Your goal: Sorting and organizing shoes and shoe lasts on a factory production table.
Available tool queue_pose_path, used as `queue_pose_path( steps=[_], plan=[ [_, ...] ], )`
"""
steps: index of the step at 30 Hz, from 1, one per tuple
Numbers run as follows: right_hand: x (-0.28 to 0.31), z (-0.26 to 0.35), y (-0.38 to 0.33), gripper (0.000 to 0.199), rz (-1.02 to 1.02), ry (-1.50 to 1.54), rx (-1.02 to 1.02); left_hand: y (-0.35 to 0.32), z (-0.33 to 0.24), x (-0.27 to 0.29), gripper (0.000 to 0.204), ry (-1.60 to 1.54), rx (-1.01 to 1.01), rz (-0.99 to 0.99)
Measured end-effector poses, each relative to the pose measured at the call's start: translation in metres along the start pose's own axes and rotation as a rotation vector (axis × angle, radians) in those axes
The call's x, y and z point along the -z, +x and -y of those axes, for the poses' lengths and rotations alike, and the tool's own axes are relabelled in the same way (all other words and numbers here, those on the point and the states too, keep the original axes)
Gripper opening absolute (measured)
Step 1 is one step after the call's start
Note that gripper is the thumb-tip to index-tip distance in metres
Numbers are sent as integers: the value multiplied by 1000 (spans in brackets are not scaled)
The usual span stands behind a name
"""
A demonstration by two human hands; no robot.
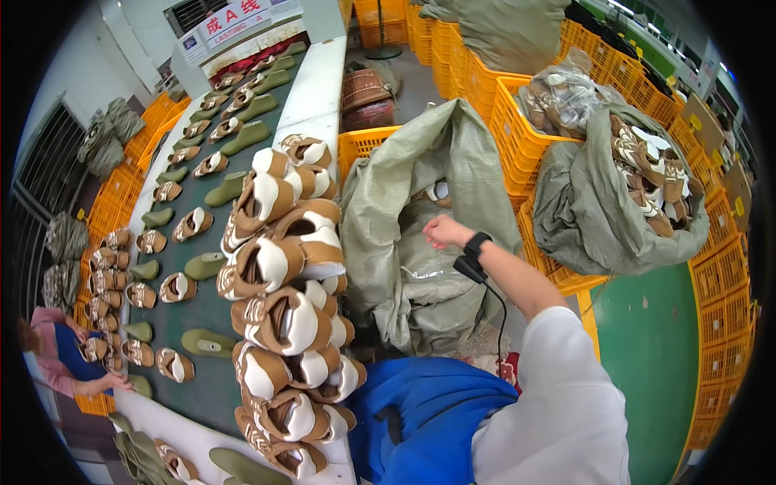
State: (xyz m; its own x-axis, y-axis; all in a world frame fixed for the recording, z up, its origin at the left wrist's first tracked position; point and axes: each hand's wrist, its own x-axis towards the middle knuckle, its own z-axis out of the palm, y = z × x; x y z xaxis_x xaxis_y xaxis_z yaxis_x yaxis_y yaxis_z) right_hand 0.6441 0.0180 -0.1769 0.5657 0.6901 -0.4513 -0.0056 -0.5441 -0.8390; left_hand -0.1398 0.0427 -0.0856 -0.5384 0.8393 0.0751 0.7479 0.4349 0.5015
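Sack (420, 202) mouth hides the right hand (443, 232); its grip can't be told.

Sign (234, 20): rectangular white board, red and blue lettering, mounted above far end of conveyor belt (202, 307) | Clear plastic bag (562, 97): bulging, set in orange crate right of belt

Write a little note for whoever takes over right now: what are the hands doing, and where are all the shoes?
Right hand: reaching into the open grey-green sack; whether it grips anything cannot be told.
Left hand: not in view.
Shoes: a pile of brown and white shoe uppers lies stacked along the conveyor belt edge.
Done: many uppers already piled.
Left: at least one upper shows inside the sack; a second sack, right, is full.
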Motion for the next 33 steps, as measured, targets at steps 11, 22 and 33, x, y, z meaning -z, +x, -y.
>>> queue_pose_path(
  steps=[11,22,33],
  plan=[
    [31,-28,104,38,-336,-1416,32,-85,-70,70,45,153,-214,-179],
    [11,-17,-52,25,-153,-1106,792,-158,-261,45,26,-419,-659,52],
    [-51,102,-252,20,-249,-613,1494,-198,-289,-28,71,-922,-540,1357]
  ],
)
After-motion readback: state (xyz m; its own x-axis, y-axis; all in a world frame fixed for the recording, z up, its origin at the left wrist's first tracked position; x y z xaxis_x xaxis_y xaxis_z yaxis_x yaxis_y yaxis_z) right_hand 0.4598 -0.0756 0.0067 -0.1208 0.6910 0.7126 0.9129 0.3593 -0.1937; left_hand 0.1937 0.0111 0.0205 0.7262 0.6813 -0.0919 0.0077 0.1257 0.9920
